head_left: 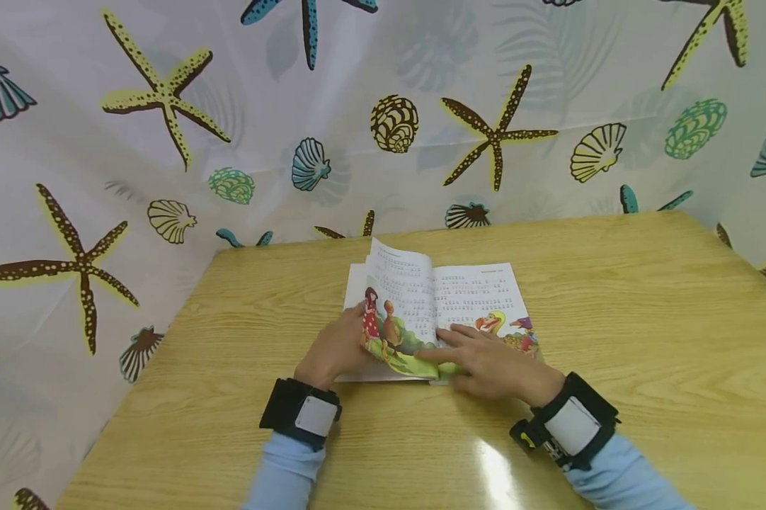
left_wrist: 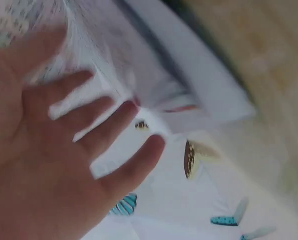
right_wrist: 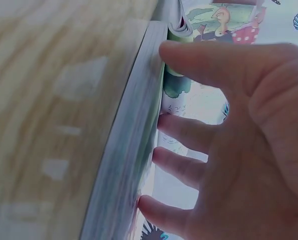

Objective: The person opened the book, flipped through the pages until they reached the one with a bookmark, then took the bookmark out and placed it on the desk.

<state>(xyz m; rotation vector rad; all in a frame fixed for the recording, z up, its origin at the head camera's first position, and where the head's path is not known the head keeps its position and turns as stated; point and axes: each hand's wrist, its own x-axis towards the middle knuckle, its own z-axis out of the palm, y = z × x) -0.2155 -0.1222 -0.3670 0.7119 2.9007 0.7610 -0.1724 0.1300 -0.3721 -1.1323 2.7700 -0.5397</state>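
Note:
An illustrated book (head_left: pixel 472 283) lies spread on the table, its pages printed with text and coloured drawings. At its left half a raised page (head_left: pixel 398 283) curves up, showing a girl in a red dress and a brown bird. My left hand (head_left: pixel 338 347) is at that page's left edge, its fingertips partly hidden behind the page; in the left wrist view the left hand (left_wrist: pixel 78 135) has its fingers spread beside the paper. My right hand (head_left: pixel 491 361) rests on the lower part of the book near the spine, its extended fingertips touching the page in the right wrist view.
The book lies on a light wooden table (head_left: pixel 644 319). Behind it hangs a white cloth (head_left: pixel 357 71) printed with starfish and shells, which also runs along the table's left side and right end. Black straps (head_left: pixel 303 411) go round both wrists.

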